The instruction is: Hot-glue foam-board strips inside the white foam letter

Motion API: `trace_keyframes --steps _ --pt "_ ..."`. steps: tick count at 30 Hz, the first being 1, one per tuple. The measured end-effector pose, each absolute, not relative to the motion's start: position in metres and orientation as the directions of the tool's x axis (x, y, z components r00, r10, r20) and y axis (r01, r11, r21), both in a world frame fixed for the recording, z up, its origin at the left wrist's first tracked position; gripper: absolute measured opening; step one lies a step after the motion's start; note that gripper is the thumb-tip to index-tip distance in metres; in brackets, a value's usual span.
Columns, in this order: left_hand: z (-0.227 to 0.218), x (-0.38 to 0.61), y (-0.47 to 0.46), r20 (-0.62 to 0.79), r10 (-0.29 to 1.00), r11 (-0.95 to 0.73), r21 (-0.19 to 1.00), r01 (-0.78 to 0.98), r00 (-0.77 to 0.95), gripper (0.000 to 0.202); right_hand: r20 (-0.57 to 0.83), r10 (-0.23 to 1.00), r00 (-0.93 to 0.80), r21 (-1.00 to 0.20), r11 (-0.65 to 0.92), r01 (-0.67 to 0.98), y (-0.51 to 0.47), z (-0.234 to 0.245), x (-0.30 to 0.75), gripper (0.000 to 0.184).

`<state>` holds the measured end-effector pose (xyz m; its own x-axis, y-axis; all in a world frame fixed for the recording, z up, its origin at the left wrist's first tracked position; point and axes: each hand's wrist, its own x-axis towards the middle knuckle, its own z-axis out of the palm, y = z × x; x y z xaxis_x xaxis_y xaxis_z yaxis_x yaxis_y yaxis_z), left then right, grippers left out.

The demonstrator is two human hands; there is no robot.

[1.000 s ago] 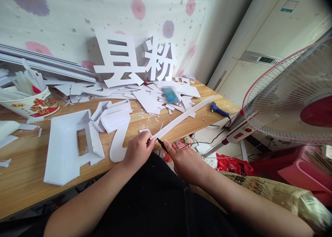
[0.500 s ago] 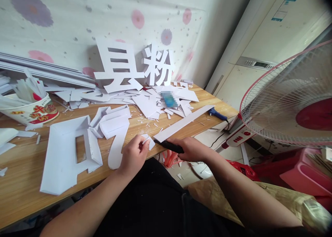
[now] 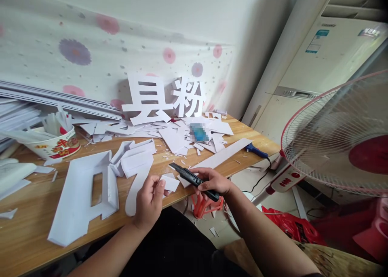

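Over the near edge of the wooden table (image 3: 28,238), pinching a small white piece (image 3: 171,183) in the left grip (image 3: 150,200), clasping a black cutter (image 3: 193,179) in the right grip (image 3: 214,182), near a long white strip (image 3: 222,155).

The right edge crops the fan (image 3: 339,141); the blue object (image 3: 199,132) is pixelated.

A: Right of the tabletop (image 3: 24,230)?
B: One red-and-white fan (image 3: 327,141). Behind it, a pale upright appliance (image 3: 297,70) bearing a teal-and-white label (image 3: 317,41).
A: Floor (image 3: 218,222) level?
B: A red plastic bag (image 3: 292,226) near the fan; an orange object (image 3: 200,211), partly hidden.
A: Wall (image 3: 197,10)?
B: Its lower part carries a white sheet (image 3: 145,54), printed with pink and purple flowers (image 3: 74,51).
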<state>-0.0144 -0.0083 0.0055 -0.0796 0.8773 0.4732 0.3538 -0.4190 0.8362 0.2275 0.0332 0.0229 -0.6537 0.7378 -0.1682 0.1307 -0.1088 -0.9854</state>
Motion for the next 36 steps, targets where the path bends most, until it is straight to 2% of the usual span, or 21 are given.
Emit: trace_keyframes --steps 4,7,10,15,20,22,26,28,33,36 --pt "0.006 -0.02 -0.004 0.345 0.938 -0.327 0.876 0.356 0.011 0.025 -0.099 0.893 -0.438 -0.985 -0.026 0.169 0.039 0.022 0.229 0.079" --pt "0.006 -0.024 0.001 0.254 0.963 -0.267 0.872 0.41 0.088 0.029 -0.067 0.949 -0.308 -0.963 0.019 0.267 0.051 0.023 0.233 0.076" --pt "0.005 -0.027 0.003 0.232 0.971 -0.234 0.863 0.448 0.059 0.03 -0.037 0.975 -0.221 -0.91 0.059 0.41 0.065 0.021 0.236 0.073" --pt "0.006 -0.027 0.004 0.234 0.971 -0.228 0.85 0.475 0.046 0.033 0.037 0.962 -0.269 -0.72 0.213 0.66 0.08 0.032 0.222 0.066" --pt "0.008 -0.027 0.005 0.282 0.957 -0.274 0.8 0.534 0.068 0.033 0.044 0.932 -0.36 -0.488 0.334 0.806 0.088 0.057 0.215 0.063" --pt "0.009 -0.028 0.005 0.317 0.945 -0.302 0.764 0.57 0.075 0.033 0.056 0.954 -0.295 -0.423 0.29 0.858 0.089 0.062 0.225 0.06" --pt "0.008 -0.029 0.003 0.366 0.925 -0.348 0.715 0.606 0.1 0.035 0.083 0.995 -0.052 -0.311 0.075 0.947 0.083 0.058 0.253 0.055" --pt "0.007 -0.028 0.004 0.377 0.918 -0.372 0.701 0.609 0.126 0.035 0.085 0.996 0.012 -0.273 0.012 0.962 0.083 0.051 0.258 0.054" --pt "0.003 -0.031 0.008 0.437 0.874 -0.469 0.64 0.609 0.214 0.033 0.137 0.99 0.015 -0.261 0.022 0.965 0.097 0.037 0.255 0.037" --pt "0.004 -0.033 0.008 0.458 0.86 -0.495 0.634 0.594 0.228 0.032 0.212 0.969 0.123 -0.289 -0.058 0.955 0.106 0.04 0.281 0.031"
